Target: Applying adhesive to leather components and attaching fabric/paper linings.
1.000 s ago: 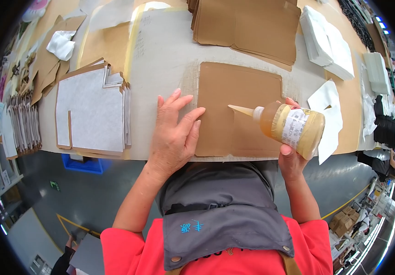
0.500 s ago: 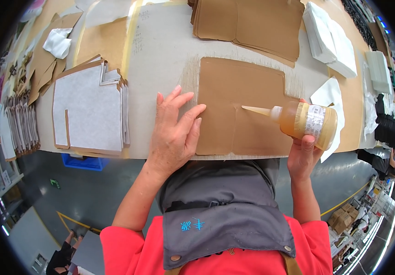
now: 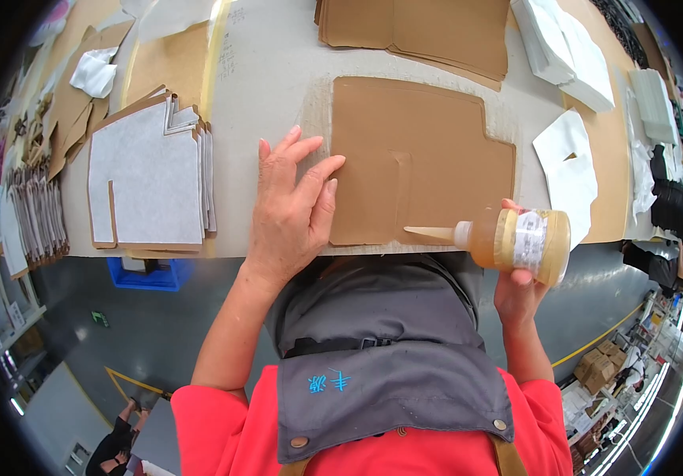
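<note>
Tabletop (image 3: 270, 87), pale grey and broad, spreads across the upper half of the view, with its near edge running just above the person's grey apron (image 3: 381, 349). On it, straight ahead of the person, lies a brown cardboard piece (image 3: 421, 159), flat, with a notched upper right corner and a short slit near its middle. Beyond it, at the far edge, sits a stack of similar brown sheets (image 3: 421, 28). To the left rests a stack of grey-white cut panels (image 3: 147, 178) backed with brown board, and further left more brown pieces lie fanned out. To the right of the cardboard piece lies a single white cut sheet (image 3: 567, 170), and a pile of white sheets (image 3: 567, 51) sits near the far right corner. Below the table's left part a blue bin (image 3: 147, 276) shows on the floor; what it holds cannot be told. The left hand (image 3: 290, 210) lies flat and open, fingers spread, pressing on the tabletop with its fingertips over the left edge of the cardboard piece. The right hand (image 3: 520, 274) is wrapped around a squeeze bottle (image 3: 516, 242), held sideways just past the table's near edge, at the lower right corner of the cardboard piece. The bottle is clear, partly filled with amber liquid, and its cream-coloured nozzle (image 3: 429, 232) points left, lying over the near edge of the cardboard.
</note>
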Tool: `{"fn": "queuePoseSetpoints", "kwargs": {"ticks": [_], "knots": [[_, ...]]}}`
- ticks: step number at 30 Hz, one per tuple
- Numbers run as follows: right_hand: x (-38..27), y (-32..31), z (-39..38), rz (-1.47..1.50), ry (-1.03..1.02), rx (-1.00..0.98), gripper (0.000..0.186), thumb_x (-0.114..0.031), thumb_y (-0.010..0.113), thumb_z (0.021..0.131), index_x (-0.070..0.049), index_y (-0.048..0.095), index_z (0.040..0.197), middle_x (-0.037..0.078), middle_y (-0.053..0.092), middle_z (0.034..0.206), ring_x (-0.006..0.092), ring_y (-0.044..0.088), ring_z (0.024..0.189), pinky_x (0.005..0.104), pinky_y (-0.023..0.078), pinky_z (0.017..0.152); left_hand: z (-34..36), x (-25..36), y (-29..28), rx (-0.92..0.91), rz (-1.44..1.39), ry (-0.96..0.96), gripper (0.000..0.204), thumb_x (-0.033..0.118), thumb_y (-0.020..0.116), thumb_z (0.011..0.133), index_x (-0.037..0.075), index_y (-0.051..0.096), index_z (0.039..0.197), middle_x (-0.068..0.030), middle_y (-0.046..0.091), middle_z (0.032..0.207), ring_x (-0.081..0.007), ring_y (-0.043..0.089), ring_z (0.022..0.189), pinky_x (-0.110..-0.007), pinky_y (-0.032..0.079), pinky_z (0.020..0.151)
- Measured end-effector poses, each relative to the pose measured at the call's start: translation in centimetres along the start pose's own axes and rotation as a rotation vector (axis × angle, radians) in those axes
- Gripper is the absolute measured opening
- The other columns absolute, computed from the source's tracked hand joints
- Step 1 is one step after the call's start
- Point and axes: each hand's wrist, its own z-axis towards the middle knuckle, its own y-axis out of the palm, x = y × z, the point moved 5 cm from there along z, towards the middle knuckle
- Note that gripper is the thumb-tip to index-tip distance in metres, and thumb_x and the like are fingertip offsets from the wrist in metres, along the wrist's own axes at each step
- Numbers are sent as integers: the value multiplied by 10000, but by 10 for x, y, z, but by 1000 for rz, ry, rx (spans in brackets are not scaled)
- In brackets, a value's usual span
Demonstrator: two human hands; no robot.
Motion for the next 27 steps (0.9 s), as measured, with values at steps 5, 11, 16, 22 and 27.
{"fn": "queuePoseSetpoints", "kwargs": {"ticks": [5, 11, 16, 22, 27], "knots": [[1, -6, -10, -33, -101, -13, 1057, -621, 845, 610, -59, 378, 1374, 206, 502, 1369, 331, 553, 1224, 478, 451, 1038, 2, 0, 0, 4, -2, -1, 251, 51, 590, 911, 71, 680, 1144, -117, 524, 1285, -352, 452, 1323, -547, 220, 1171], [-7, -43, -3, -9, -11, 178, 1086, -681, 768, 668, -86, 314, 1455, 228, 460, 1426, 328, 547, 1245, 478, 450, 1061, 1, -5, -4, 31, -61, -38, 279, 36, 587, 902, 82, 668, 1164, -117, 521, 1293, -359, 451, 1324, -545, 217, 1172], [-9, 2, 43, 173, 9, 54, 888, -585, 662, 861, -67, 294, 1481, 200, 453, 1457, 277, 562, 1238, 385, 592, 845, -1, -8, -3, 24, -86, -60, 296, 17, 590, 885, 87, 662, 1163, -118, 518, 1298, -365, 452, 1324, -545, 216, 1173], [4, 28, 66, 85, -33, -99, 811, -547, 616, 899, -96, 293, 1490, 208, 446, 1463, 269, 571, 1237, 392, 596, 875, 0, -4, -4, 10, -99, -62, 302, 3, 593, 877, 93, 664, 1157, -121, 518, 1297, -362, 456, 1325, -545, 220, 1171], [10, 30, 65, 66, -29, -105, 804, -543, 617, 902, -85, 300, 1481, 217, 448, 1457, 274, 572, 1230, 406, 590, 881, 1, -4, -5, 23, -96, -52, 270, 21, 600, 873, 94, 660, 1126, -111, 513, 1261, -349, 449, 1314, -563, 246, 1164]]}}
